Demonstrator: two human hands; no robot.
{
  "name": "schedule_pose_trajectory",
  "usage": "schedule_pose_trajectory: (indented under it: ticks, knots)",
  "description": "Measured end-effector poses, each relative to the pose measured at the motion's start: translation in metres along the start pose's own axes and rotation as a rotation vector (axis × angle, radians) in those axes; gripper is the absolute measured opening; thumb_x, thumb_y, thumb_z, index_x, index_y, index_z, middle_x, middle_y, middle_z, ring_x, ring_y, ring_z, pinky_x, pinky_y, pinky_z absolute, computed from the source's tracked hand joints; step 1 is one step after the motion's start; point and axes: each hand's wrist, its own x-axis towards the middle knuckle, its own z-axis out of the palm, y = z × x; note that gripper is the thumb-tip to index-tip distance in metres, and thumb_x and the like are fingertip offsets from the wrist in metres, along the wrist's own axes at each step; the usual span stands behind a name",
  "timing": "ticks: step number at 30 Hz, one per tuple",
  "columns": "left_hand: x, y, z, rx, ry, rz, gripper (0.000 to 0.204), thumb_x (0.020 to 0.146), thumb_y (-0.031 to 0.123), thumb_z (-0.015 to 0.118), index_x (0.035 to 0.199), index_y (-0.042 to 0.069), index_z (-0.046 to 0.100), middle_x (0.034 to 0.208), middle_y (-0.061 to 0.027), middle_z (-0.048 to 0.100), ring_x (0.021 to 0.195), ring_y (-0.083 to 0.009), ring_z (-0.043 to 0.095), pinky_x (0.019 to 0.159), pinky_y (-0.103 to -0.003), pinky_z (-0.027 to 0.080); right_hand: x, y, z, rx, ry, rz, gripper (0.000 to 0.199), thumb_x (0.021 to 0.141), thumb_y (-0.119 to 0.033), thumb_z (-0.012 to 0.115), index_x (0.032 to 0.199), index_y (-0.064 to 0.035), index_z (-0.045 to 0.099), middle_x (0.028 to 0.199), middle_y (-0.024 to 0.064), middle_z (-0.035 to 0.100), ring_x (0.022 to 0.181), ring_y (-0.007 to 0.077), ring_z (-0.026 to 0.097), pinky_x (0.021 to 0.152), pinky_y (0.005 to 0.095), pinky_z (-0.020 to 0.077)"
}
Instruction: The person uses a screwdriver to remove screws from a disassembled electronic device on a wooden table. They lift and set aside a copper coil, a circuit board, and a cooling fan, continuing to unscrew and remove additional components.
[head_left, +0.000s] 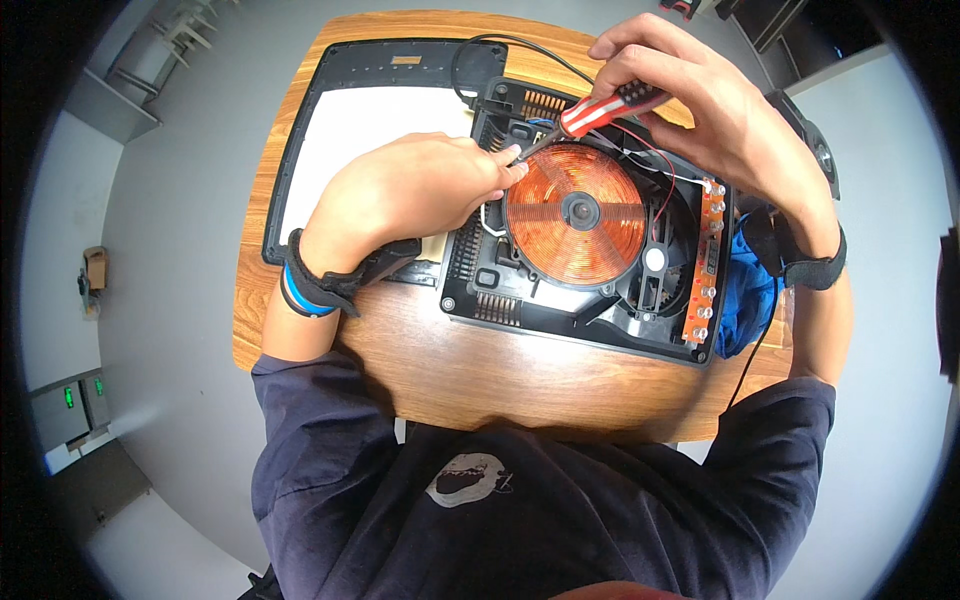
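Note:
An opened induction cooker (590, 318) with a black housing lies on the table, its round copper coil (570, 240) exposed. My right hand (700, 95) is closed around the red, white and dark handle of a screwdriver (590, 112). The shaft slants down and left to the coil's upper left edge. There my left hand (425, 185) has its fingertips drawn together around the tip; whatever they pinch is too small to make out. A strip-shaped orange circuit board (708, 262) with several clear round parts runs along the cooker's right side.
The cooker's detached black-framed cover (330, 75) lies at the left, a pale sheet (345, 130) on it. A black cable (500, 38) loops behind. Thin wires (660, 160) cross near the coil. Blue material (740, 300) sits right of the cooker on the wooden table (480, 375).

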Motion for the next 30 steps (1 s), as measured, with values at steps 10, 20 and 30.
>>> schedule_pose_trajectory:
  ticks: [10, 20, 30]
  knots:
    - [-0.001, 0.000, 0.001, 0.008, 0.035, 0.037, 0.038, 0.114, 0.022, 0.064, 0.150, 0.012, 0.074, 0.156, -0.0125, 0.071, 0.106, -0.0412, 0.077, 0.096, -0.051, 0.062, -0.006, -0.007, 0.010, -0.152, 0.013, 0.127, 0.042, 0.110, -0.037, 0.074, 0.137, -0.0051, 0.071, 0.119, 0.0210, 0.079, 0.100, 0.0429, 0.079, 0.083, 0.0511, 0.0612]
    - [-0.006, -0.002, 0.005, -0.002, 0.096, 0.062, 0.042, 0.113, 0.022, 0.065, 0.154, 0.011, 0.071, 0.146, -0.0131, 0.077, 0.105, -0.0398, 0.079, 0.097, -0.052, 0.062, 0.038, -0.032, -0.015, 0.000, -0.136, 0.183, 0.042, 0.112, -0.038, 0.075, 0.121, 0.0024, 0.068, 0.087, 0.0166, 0.073, 0.075, 0.0266, 0.073, 0.071, 0.0395, 0.0600]
    - [-0.001, 0.000, 0.001, 0.011, 0.045, 0.034, 0.042, 0.113, 0.021, 0.063, 0.153, 0.011, 0.070, 0.147, -0.0141, 0.077, 0.103, -0.0418, 0.078, 0.092, -0.054, 0.062, 0.041, -0.032, -0.043, 0.119, -0.356, -0.039, 0.025, 0.109, -0.016, 0.072, 0.132, -0.0068, 0.070, 0.122, 0.0139, 0.068, 0.107, 0.0276, 0.073, 0.093, 0.0400, 0.0618]
